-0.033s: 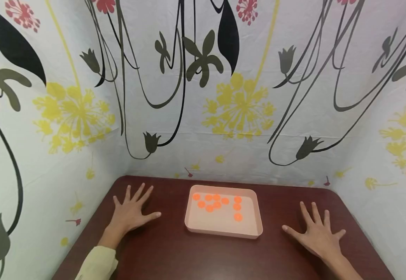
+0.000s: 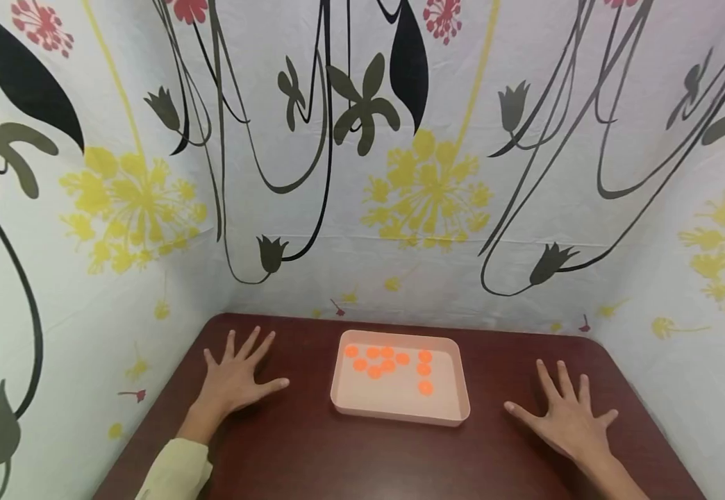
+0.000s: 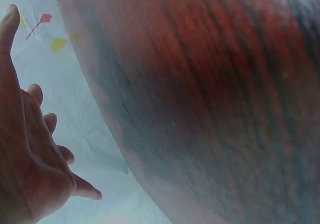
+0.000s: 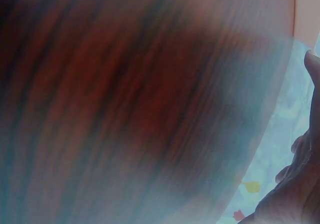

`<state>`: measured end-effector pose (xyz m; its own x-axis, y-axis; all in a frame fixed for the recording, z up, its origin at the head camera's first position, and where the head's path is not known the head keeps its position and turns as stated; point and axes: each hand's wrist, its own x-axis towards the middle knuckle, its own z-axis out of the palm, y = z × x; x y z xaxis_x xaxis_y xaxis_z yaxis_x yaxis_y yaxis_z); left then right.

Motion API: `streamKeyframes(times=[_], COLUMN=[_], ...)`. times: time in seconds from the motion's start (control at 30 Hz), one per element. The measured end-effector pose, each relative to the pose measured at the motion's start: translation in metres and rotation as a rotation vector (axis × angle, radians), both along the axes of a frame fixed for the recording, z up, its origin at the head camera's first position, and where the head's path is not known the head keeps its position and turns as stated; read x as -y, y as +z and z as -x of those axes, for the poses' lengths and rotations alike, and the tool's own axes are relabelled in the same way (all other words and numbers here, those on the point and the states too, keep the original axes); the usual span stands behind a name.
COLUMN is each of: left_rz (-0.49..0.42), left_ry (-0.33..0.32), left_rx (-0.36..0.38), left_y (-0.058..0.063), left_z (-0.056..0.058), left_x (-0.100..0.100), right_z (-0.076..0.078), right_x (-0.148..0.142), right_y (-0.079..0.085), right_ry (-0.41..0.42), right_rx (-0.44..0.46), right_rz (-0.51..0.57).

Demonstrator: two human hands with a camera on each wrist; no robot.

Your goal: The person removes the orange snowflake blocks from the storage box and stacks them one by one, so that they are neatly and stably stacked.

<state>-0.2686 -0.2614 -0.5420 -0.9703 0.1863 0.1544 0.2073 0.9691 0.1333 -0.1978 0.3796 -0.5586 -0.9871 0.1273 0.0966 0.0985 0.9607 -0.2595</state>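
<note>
Dark table (image 2: 300, 458), tray (image 2: 375, 399) between left grip (image 2: 232, 380) and right grip (image 2: 570, 419)

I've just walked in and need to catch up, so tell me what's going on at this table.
A person has the left hand and right hand out, fingers spread, one on either side of a shallow pale tray on the dark red-brown table. Neither hand holds anything or touches the tray. Inside it lie small orange discs: a loose group toward the far left, three in a rough line at the right.
</note>
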Motion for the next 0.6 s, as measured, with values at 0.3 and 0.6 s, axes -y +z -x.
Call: streamKeyframes(times=[0.3,0.6], left_rz=[-0.019,-0.135], left_ry=[-0.004,-0.039], left_rx=[0.012,0.016], left_y=[-0.003,0.009], left_z=[-0.001,0.003], left_x=[-0.01,-0.026], right_z=[-0.001,0.004], right_x=[0.001,0.014], right_y=[0.0,0.006], right_ry=[0.019,0.059], right_rx=[0.021,-0.085], right_rz=[0.005,0.005])
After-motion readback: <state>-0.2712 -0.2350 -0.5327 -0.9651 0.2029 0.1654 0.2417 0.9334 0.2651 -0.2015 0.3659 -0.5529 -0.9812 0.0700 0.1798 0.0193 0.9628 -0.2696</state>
